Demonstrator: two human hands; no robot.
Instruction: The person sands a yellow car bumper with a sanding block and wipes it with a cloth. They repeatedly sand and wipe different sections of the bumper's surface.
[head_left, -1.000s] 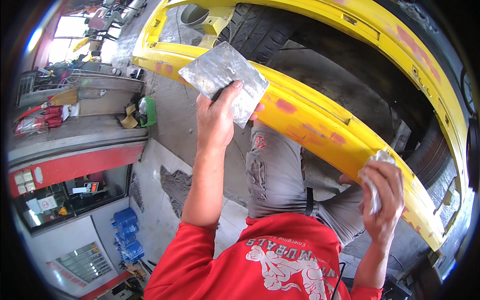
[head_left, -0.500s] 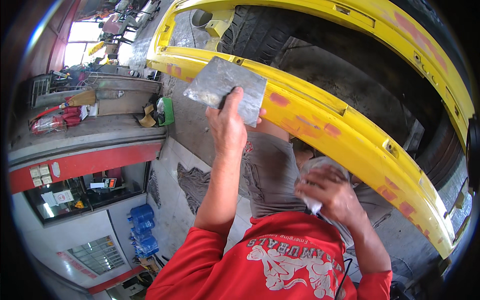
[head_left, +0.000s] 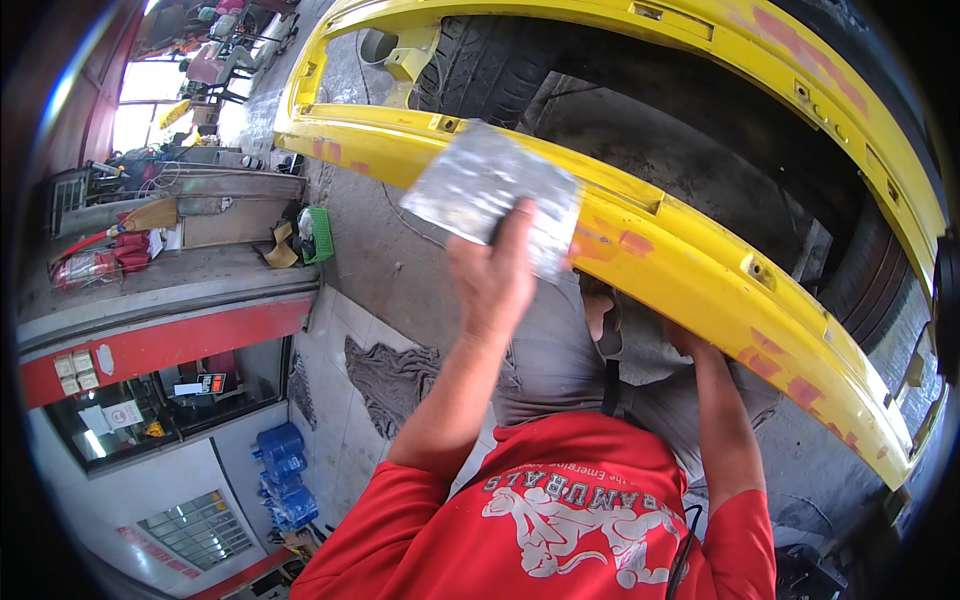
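My left hand grips a flat square grey metal plate by its near edge, thumb on top and the fingers underneath. The plate overlaps the near rail of a yellow car bumper; whether they touch I cannot tell. Reddish-brown patches mark the bumper's painted face. My right hand reaches low beneath the bumper's lower edge, beside my knee. Its fingers are hidden there, and so is whatever they may hold.
A dark tyre lies behind the bumper, within its frame. To the left stands a long ledge with a broom and a green basket. A crumpled dark cloth lies on the tiles, and blue water jugs stand farther left.
My left hand has moved the plate slightly right. My right hand, earlier around a pale crumpled bundle in front of me, has gone forward under the bumper, and the bundle no longer shows.
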